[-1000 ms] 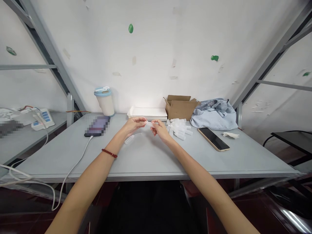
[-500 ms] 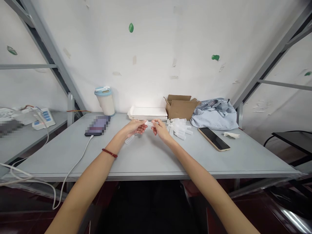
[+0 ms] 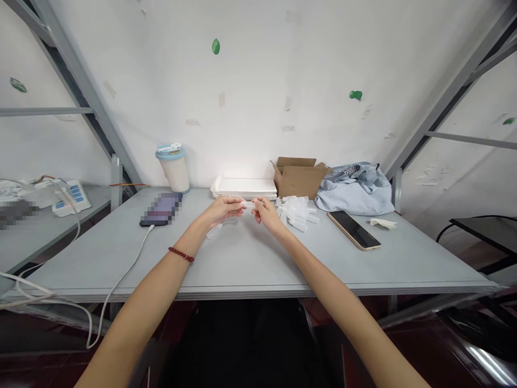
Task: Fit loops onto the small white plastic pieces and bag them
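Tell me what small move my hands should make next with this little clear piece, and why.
Probably press the two ends together. The left hand and right hand each pinch one end of the small clear plastic piece above the table; similar clear pieces lie piled beside the right hand.

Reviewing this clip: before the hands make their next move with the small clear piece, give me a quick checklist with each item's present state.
1. Small clear piece pinched between left hand and right hand: ok.
2. How the piece's parts are fitted together: cannot tell, too small and blurred.
3. Second clear piece lies on the table under the left hand, apart from it: ok.
4. Pile of clear plastic parts just right of the right hand: ok.
5. Phone lies flat, apart from both hands: ok.
6. White cable runs off the table's front left, away from the hands: ok.
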A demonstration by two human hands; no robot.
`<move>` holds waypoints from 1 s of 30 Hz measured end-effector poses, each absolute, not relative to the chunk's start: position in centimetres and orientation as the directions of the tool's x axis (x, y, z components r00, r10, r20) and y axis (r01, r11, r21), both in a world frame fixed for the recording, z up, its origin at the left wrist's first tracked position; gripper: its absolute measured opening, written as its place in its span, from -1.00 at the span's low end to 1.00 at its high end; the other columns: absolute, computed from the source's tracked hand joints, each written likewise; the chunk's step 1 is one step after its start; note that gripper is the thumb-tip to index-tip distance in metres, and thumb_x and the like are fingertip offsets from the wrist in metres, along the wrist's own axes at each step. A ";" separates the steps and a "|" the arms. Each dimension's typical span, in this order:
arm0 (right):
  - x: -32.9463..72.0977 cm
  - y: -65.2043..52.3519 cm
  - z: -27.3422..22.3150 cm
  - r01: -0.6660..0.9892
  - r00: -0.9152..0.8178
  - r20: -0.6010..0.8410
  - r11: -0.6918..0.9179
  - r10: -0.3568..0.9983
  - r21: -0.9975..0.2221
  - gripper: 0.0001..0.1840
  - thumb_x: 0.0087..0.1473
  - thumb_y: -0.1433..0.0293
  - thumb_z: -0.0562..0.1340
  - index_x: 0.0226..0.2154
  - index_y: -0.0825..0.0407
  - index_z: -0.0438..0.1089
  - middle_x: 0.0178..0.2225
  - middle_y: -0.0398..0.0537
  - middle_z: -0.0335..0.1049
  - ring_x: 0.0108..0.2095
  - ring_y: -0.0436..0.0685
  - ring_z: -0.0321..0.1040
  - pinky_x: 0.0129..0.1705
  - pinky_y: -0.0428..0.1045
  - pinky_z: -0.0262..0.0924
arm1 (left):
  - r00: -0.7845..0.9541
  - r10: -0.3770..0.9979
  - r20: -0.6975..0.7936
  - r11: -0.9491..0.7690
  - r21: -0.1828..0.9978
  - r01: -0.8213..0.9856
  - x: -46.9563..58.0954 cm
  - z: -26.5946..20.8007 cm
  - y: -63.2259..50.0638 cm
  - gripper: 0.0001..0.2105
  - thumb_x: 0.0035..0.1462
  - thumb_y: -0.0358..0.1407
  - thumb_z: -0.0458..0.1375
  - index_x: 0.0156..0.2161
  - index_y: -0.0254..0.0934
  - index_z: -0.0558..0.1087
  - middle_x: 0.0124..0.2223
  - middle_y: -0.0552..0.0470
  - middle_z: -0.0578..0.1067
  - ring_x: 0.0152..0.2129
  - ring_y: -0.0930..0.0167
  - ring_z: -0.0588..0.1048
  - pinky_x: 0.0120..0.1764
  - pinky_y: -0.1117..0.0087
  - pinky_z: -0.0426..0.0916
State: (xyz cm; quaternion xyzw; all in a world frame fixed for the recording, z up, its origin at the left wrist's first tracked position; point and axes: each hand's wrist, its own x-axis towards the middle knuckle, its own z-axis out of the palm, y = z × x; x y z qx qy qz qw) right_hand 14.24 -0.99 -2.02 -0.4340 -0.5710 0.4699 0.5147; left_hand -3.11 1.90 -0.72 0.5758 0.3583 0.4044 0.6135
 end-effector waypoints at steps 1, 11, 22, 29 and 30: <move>14.2 -1.0 -2.0 0.010 -0.096 0.186 0.188 0.978 -0.982 -0.78 0.08 0.18 0.10 -0.33 -0.02 0.17 -0.65 -0.32 0.16 -0.69 -0.08 0.01 -0.61 -0.14 -0.03 | 0.410 0.912 0.000 0.032 0.997 -0.069 -3.1 -0.7 1.9 -0.66 -0.20 -0.12 0.40 -0.36 -0.35 0.54 -0.32 -0.09 0.54 -0.42 0.41 0.47 -0.25 0.30 0.38; 14.2 -1.0 -2.1 0.048 -0.116 0.225 0.231 0.968 -0.972 -0.80 0.12 0.19 0.09 -0.33 -0.01 0.18 -0.65 -0.31 0.18 -0.68 -0.08 0.03 -0.61 -0.14 0.00 | 0.390 0.919 -0.060 0.038 0.997 0.064 -2.9 -1.0 2.1 -0.58 -0.13 0.03 0.32 -0.46 -0.37 0.49 -0.44 -0.06 0.48 -0.53 0.45 0.40 -0.39 0.34 0.33; 14.4 -1.0 -1.7 -0.009 -0.067 0.124 0.124 0.990 -0.992 -0.79 0.15 0.25 0.05 -0.37 0.04 0.25 -0.67 -0.29 0.17 -0.72 -0.10 -0.02 -0.63 -0.13 -0.01 | 0.419 0.896 0.147 -0.184 0.982 0.049 -2.9 -1.3 2.0 -0.69 -0.18 -0.09 0.37 -0.42 -0.31 0.58 -0.38 -0.05 0.54 -0.44 0.41 0.43 -0.22 0.30 0.34; 14.7 -1.0 -1.7 0.000 -0.016 0.079 0.079 0.997 -0.997 -0.73 0.15 0.18 0.06 -0.39 0.04 0.23 -0.68 -0.29 0.14 -0.71 -0.08 0.00 -0.60 -0.11 -0.01 | 0.376 0.914 0.151 -0.208 0.972 0.114 -2.2 -0.9 1.4 -0.69 -0.18 -0.08 0.35 -0.45 -0.33 0.55 -0.44 -0.02 0.50 -0.47 0.41 0.41 -0.28 0.33 0.35; 14.7 -0.9 -1.8 0.081 -0.001 0.154 0.154 0.988 -0.985 -0.73 0.15 0.18 0.07 -0.38 0.04 0.25 -0.66 -0.27 0.17 -0.68 -0.06 0.05 -0.57 -0.10 0.02 | 0.372 0.920 0.126 -0.176 0.979 0.103 -2.1 -0.8 1.3 -0.67 -0.18 -0.07 0.35 -0.45 -0.34 0.54 -0.44 -0.03 0.49 -0.48 0.41 0.41 -0.29 0.33 0.35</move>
